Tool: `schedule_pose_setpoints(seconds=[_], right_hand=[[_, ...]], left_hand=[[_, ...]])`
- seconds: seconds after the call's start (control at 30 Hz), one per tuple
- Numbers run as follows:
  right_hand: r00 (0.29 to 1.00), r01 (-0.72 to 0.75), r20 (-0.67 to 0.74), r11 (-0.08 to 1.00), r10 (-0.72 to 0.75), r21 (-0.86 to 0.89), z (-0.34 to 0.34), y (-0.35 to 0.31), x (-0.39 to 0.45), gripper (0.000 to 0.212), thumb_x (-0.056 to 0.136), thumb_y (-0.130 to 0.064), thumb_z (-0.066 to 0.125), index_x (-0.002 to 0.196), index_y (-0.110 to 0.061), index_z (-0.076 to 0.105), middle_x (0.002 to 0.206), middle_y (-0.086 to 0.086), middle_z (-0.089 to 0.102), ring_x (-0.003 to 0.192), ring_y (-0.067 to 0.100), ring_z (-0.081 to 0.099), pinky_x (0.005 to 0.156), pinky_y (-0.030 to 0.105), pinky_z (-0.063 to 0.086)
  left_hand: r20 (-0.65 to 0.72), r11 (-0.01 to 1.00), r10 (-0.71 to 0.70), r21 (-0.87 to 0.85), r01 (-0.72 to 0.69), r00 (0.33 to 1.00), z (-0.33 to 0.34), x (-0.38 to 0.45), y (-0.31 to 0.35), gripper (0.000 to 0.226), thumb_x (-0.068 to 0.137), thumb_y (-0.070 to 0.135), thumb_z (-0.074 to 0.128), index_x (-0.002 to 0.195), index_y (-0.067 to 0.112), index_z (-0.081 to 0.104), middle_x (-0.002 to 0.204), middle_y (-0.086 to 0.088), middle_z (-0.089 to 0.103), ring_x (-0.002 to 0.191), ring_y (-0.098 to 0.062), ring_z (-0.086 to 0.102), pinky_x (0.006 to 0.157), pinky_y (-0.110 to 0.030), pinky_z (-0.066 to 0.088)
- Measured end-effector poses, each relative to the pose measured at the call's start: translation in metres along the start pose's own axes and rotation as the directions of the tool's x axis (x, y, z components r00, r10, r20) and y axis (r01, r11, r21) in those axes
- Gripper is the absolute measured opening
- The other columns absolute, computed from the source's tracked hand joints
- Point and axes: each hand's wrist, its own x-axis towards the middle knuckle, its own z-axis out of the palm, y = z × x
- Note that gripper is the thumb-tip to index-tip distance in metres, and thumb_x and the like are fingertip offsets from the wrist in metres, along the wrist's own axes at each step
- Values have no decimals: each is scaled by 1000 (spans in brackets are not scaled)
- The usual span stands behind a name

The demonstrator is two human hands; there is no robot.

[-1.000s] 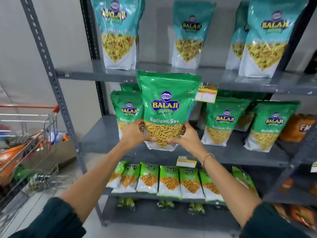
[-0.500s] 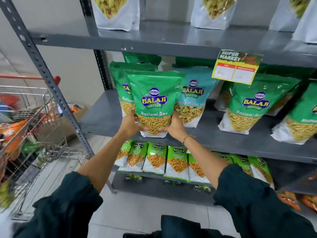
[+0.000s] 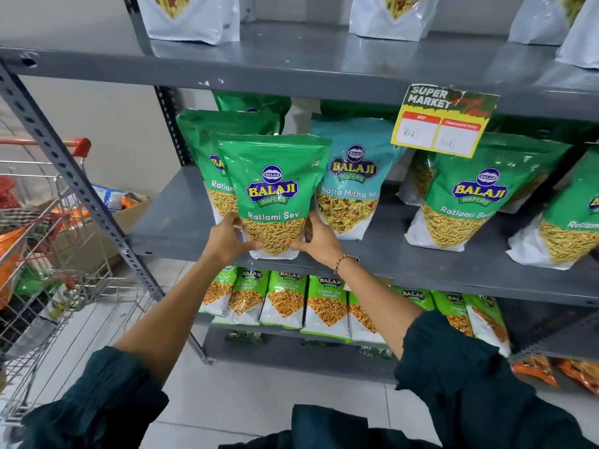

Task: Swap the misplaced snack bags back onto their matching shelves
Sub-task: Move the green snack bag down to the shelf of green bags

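Observation:
I hold a green Ratlami Sev bag [image 3: 274,189] upright by its lower corners, my left hand [image 3: 227,239] on the left corner and my right hand [image 3: 316,239] on the right. Its base sits at the front edge of the grey middle shelf [image 3: 181,228]. Another green Ratlami Sev bag [image 3: 204,150] stands just behind it. A teal Khatta Mitha bag [image 3: 353,186] stands immediately to its right among the green ones. More green Ratlami Sev bags [image 3: 470,202] stand further right. White bottoms of the teal bags [image 3: 194,21] show on the top shelf [image 3: 291,59].
A yellow price tag [image 3: 444,123] hangs from the top shelf's edge. Small light-green Chana Jor Garam packs [image 3: 285,299] line the lower shelf. A wire shopping cart [image 3: 48,254] with goods stands at the left, behind a slanted shelf upright [image 3: 81,189]. A cardboard box [image 3: 126,209] sits beyond.
The green bag came down from in front of the top shelf to the middle shelf's front edge. My view moved closer, and the teal bag beside it is now visible.

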Motion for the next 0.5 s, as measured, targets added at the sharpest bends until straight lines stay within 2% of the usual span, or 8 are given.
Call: schedule_pose_setpoints(seconds=[0.07,0.13,0.2,0.27,0.33,0.37,0.43,0.5], right_hand=[[999,-20,33,1000,19,18,-4,6,-4,76,72,-16,78,135,-10,36,133,13,55,119,28,54,102,42,45],[996,-63,-65,998,62,-9,-11,16,-8,60,77,-9,72,131,-7,45,130,13,58,116,26,57,100,35,46],[956,-116,-265,993,122,39,-21,30,-13,30,80,-4,65,110,-3,62,112,15,67,102,26,64,92,30,50],[885,-133,-436,986,165,104,-35,42,-18,10,81,-3,62,90,-3,68,96,16,71,90,27,66,84,30,52],[815,-143,-552,984,176,103,-50,53,-24,8,80,-4,61,81,-5,69,90,16,70,83,27,65,76,31,52],[785,-149,-592,983,181,103,-59,58,-26,8,80,-5,60,79,-7,68,88,16,69,81,27,65,71,29,50],[749,-182,-629,977,209,108,-77,68,-26,6,79,-8,62,77,-6,68,86,15,71,81,28,65,66,26,44],[779,-216,-580,970,240,111,-94,79,-20,10,78,-11,67,83,-2,68,91,17,71,87,29,66,67,25,42]], left_hand=[[47,963,-101,257,85,994,2,-4,2,70,74,45,71,118,-3,44,108,-17,60,105,-36,58,85,-40,47],[234,864,-189,501,48,954,6,-13,10,47,87,44,55,98,-1,59,76,-8,63,88,-32,66,73,-34,51],[442,870,-206,491,-43,873,22,-25,26,32,90,29,52,75,5,65,53,-2,60,63,-25,64,64,-27,48],[550,907,6,349,-236,835,43,-34,48,32,92,28,49,79,7,69,65,-7,63,65,-22,61,71,-28,48],[536,933,212,137,-333,817,64,-42,73,26,91,32,52,95,10,66,96,-10,69,90,-22,65,86,-33,50],[513,945,269,22,-325,815,72,-44,85,30,89,32,56,110,11,60,114,-9,65,105,-22,61,92,-35,49],[442,944,327,-185,-271,835,88,-44,105,54,87,29,60,134,12,38,137,-8,47,125,-17,45,100,-29,39],[304,904,377,-327,-276,875,102,-37,120,77,84,23,64,142,8,16,144,-7,30,129,-11,29,106,-24,25]])
